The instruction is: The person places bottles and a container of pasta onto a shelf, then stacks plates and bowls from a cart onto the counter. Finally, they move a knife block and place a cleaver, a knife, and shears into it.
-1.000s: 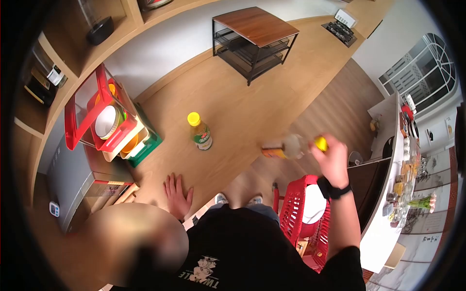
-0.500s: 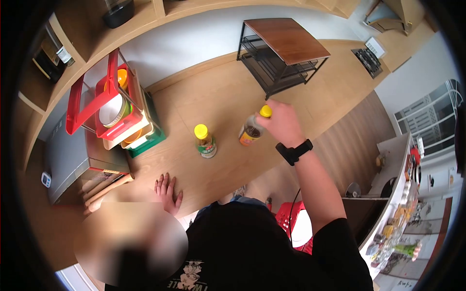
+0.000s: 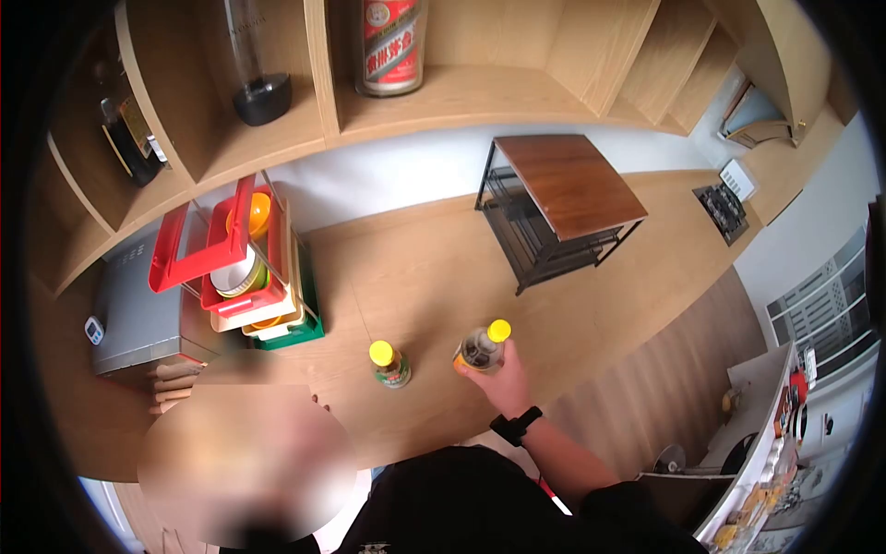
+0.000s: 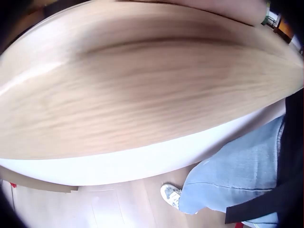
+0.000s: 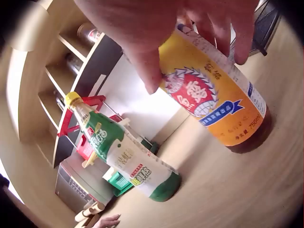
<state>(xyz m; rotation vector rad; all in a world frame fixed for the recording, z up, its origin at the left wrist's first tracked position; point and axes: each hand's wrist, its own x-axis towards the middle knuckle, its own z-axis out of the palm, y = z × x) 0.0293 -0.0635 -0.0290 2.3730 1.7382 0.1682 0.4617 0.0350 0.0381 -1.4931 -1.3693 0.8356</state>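
My right hand [image 3: 506,380] grips a fish sauce bottle [image 5: 213,95] with a yellow cap and an orange label. In the right wrist view, thumb and fingers go round its upper body, and its base is down at the wooden counter [image 3: 425,277]. To its left stands a second sauce bottle [image 5: 133,159], upright, with a yellow cap and a green and white label; no hand touches it. My left hand [image 5: 108,221] lies at the counter near its front edge, loosely spread. A blurred patch hides most of it in the head view.
A rack with a brown top [image 3: 577,189] stands behind the bottles. Left are stacked red, cream and green baskets [image 3: 277,295] with bowls, a grey box [image 3: 138,314] and wooden rolling pins [image 3: 175,383]. Shelves [image 3: 480,97] overhang the counter's back. A gas hob [image 3: 723,212] sits far right.
The fish sauce bottle came from over the floor at right onto the counter beside the other bottle. My right hand shifted from its cap to its body. The head view tilted up, showing more shelf.
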